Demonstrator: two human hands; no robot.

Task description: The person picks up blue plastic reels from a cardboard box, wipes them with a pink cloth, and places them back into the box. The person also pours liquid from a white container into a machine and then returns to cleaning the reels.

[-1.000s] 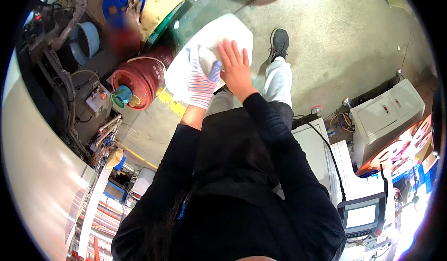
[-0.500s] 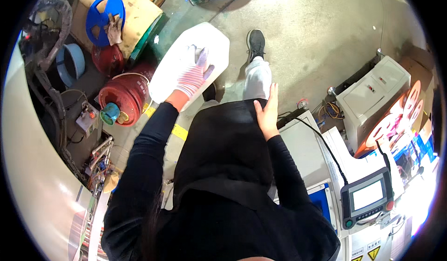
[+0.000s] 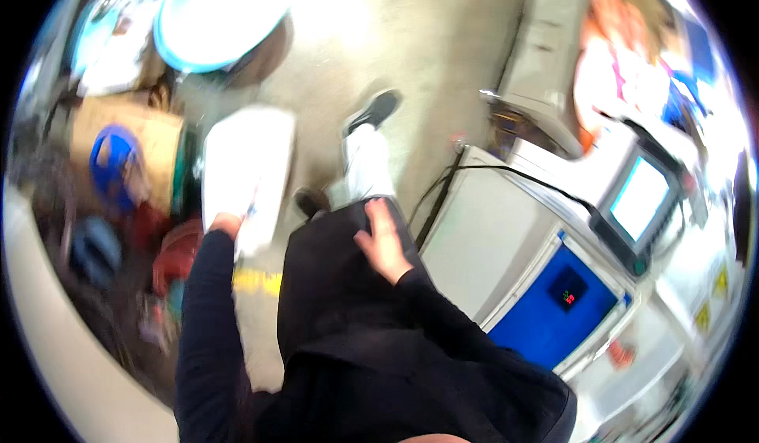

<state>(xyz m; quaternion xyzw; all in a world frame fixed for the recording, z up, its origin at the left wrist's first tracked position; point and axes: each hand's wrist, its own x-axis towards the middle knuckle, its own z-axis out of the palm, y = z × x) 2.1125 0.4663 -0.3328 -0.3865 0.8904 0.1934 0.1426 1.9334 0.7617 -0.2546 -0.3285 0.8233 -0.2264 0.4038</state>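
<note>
My left hand (image 3: 227, 225) reaches to the white plastic container (image 3: 247, 158), an elongated, angular-cornered piece on my left. Its pale glove blurs into the white surface, so the fingers cannot be made out. Bare, with the fingers stretched out, my right hand (image 3: 384, 245) rests on the black apron (image 3: 332, 277) over my lap and holds nothing. One dark shoe (image 3: 374, 112) shows beyond the apron. The whole picture is smeared by motion.
Left are a red bucket (image 3: 175, 253), a blue reel (image 3: 115, 170) and a cardboard sheet (image 3: 168, 150). A light-blue tub (image 3: 190, 63) stands far left. At right are a blue-panelled machine (image 3: 518, 320), a screen unit (image 3: 639, 199), a black cable (image 3: 538, 176) and a grey cabinet (image 3: 547, 55).
The view has swung round to the right, bringing more of the blue-panelled machine into sight. My right hand has moved inward over the apron. My left hand stays at the white container.
</note>
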